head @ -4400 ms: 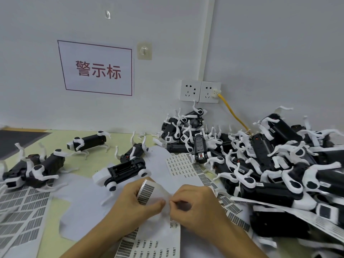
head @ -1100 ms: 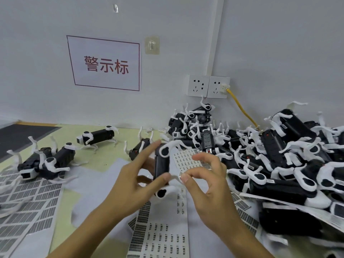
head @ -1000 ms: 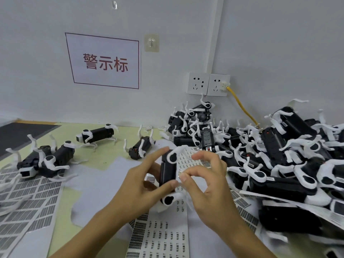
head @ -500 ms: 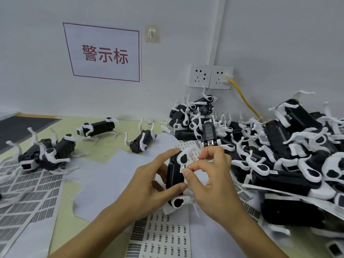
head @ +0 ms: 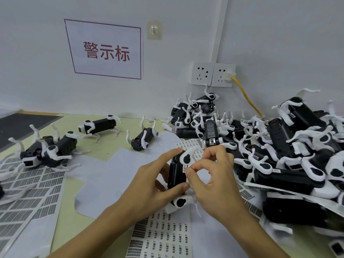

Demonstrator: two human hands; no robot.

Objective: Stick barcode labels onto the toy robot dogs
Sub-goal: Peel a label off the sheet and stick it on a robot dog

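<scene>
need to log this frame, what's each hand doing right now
left hand: grips the toy robot dog
right hand: pinches a small barcode label against the dog's side

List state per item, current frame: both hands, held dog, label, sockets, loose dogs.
left hand: grips the held toy dog, thumb and fingers round its body
right hand: pinches a barcode label against the dog's side
held toy dog: lifted, stood on end
barcode label: at the dog's side, not yet pressed flat
left socket: empty
right socket: yellow cable plugged in
dog pile: heaped, tangled
</scene>
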